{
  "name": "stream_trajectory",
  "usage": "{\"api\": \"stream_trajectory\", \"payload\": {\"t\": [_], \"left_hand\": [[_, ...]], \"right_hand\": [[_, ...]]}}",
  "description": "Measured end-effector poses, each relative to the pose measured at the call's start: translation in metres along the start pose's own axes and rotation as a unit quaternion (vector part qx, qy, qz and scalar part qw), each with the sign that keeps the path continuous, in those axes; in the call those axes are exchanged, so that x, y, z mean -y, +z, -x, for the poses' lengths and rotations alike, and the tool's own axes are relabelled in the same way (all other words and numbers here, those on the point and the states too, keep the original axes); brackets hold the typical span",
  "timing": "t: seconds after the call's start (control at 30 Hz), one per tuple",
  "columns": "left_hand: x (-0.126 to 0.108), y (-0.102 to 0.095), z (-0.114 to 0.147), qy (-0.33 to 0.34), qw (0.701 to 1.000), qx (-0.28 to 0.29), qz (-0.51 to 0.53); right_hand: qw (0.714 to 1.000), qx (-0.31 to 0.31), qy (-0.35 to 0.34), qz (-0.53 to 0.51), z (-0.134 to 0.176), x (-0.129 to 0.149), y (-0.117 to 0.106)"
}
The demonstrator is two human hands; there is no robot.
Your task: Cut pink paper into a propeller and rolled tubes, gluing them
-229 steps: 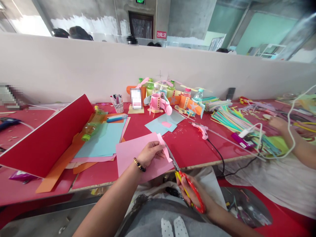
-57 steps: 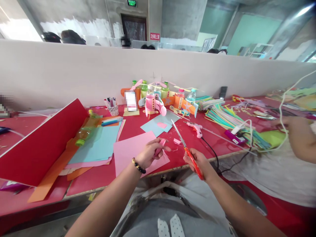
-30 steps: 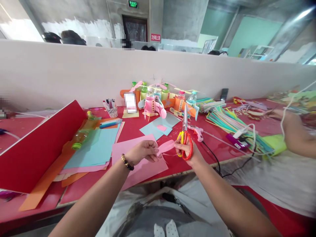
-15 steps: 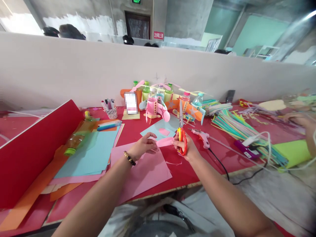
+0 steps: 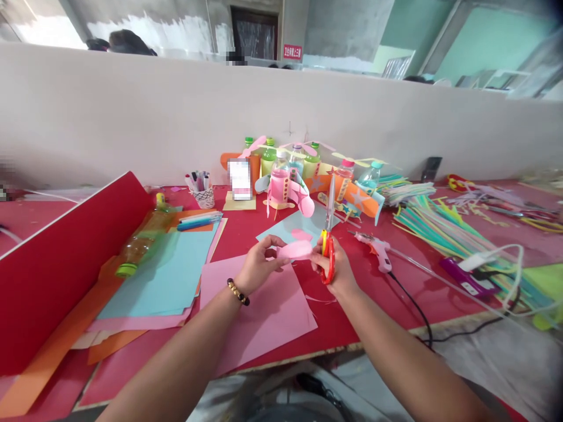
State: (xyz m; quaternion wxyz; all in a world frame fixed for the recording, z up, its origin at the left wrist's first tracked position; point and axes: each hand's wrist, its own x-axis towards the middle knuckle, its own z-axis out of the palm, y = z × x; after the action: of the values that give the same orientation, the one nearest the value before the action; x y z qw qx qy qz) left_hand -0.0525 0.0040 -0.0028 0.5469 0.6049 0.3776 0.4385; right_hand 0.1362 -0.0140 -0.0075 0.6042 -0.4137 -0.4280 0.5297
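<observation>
My left hand (image 5: 259,265) pinches the left end of a rounded pink paper strip (image 5: 295,250). My right hand (image 5: 339,274) grips red-and-yellow scissors (image 5: 331,225), blades pointing up and away, while its fingertips touch the strip's right end. Beneath both hands lies a large pink paper sheet (image 5: 264,316) with a thin offcut beside it. Just past the strip, a small pink paper piece (image 5: 301,235) rests on a light blue sheet (image 5: 281,225). Bottle models in paper wings and propellers, one a pink bottle helicopter (image 5: 280,186), stand farther back.
On the left are stacked coloured sheets (image 5: 153,281), a plastic bottle (image 5: 143,237), blue pens (image 5: 200,220) and a red divider board (image 5: 79,258). A pen cup (image 5: 203,195) and phone (image 5: 240,179) stand behind. Right: a pink glue gun (image 5: 376,249), cables, a purple power strip (image 5: 468,280), coloured strips (image 5: 444,234).
The view has shifted a little. My left fingers have closed onto the strip's end, and the strip now shows more of its flat face. Another person's hand at the right has left view.
</observation>
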Motion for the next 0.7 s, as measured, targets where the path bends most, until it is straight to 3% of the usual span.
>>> {"api": "stream_trajectory", "payload": {"t": [0.2,0.3,0.53,0.7], "left_hand": [[0.000,0.001,0.001,-0.019,0.999,-0.030,0.016],[-0.002,0.003,0.002,0.002,0.999,-0.034,0.020],[-0.003,0.010,0.007,0.114,0.976,0.037,-0.183],[-0.001,0.013,0.006,0.155,0.959,0.044,-0.234]], "right_hand": [[0.998,-0.039,0.021,-0.034,-0.001,-0.005,-0.008],[0.998,-0.046,0.008,-0.039,0.000,-0.005,-0.008],[0.999,-0.042,0.008,-0.014,0.003,-0.003,-0.001],[1.000,-0.019,0.019,-0.004,0.003,-0.005,0.002]]}}
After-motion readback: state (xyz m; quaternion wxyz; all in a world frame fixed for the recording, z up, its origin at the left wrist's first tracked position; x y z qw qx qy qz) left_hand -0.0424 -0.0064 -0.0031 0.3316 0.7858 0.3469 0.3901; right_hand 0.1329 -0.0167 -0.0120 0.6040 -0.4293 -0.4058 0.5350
